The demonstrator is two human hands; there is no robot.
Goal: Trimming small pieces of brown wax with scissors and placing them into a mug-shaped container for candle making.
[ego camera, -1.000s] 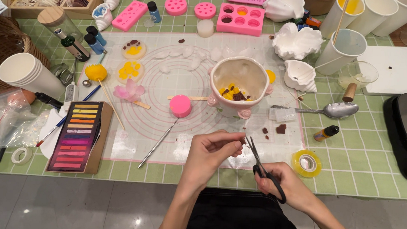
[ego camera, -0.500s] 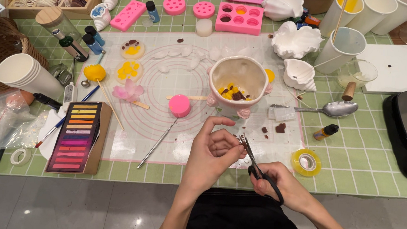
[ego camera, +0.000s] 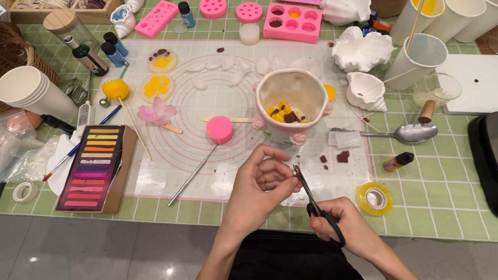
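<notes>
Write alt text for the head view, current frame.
A person's right hand holds black scissors whose blades meet a tiny piece pinched in the left hand, above a translucent mat on a green checked table. Behind stand a cream ceramic pot, pink moulds, white shells and paper cups.

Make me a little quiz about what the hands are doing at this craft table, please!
1. True or false: the right hand holds black scissors.
2. Which hand pinches something tiny at the scissor tips: A left hand, B right hand?
3. What colour is the tape roll near the right hand?

Key: 1 true. 2 A; the pinched bit is too small to identify. 3 yellow.
</notes>
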